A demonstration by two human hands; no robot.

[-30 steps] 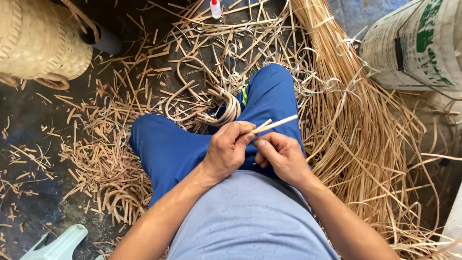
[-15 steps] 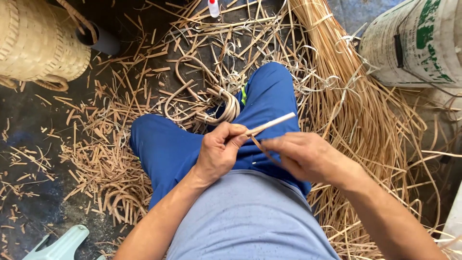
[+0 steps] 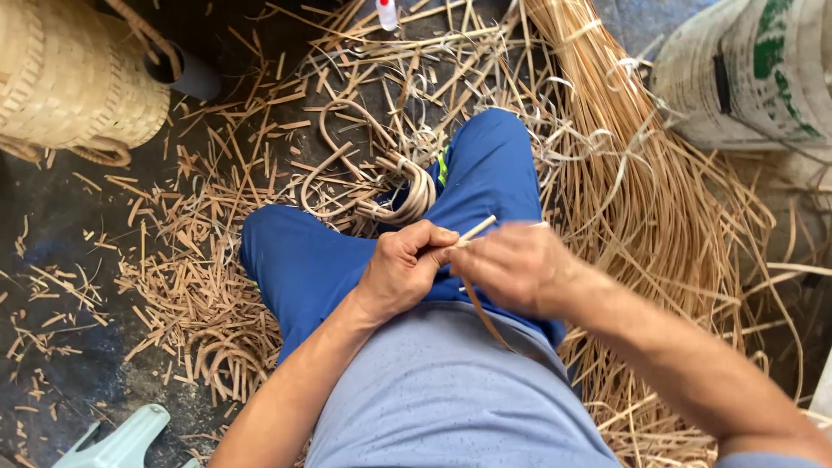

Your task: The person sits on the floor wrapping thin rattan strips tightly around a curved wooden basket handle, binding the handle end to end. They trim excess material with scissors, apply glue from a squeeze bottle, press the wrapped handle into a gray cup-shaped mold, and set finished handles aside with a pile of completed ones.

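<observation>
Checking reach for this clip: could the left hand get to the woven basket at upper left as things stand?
Probably not without leaning: the left hand is shut on the cane strip over the lap, and the basket sits well beyond the knee across scrap-strewn floor.

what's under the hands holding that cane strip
Under the left hand and right hand lie blue trousers and a grey shirt. The cane strip sticks out above; its middle is hidden inside the fingers.
</observation>
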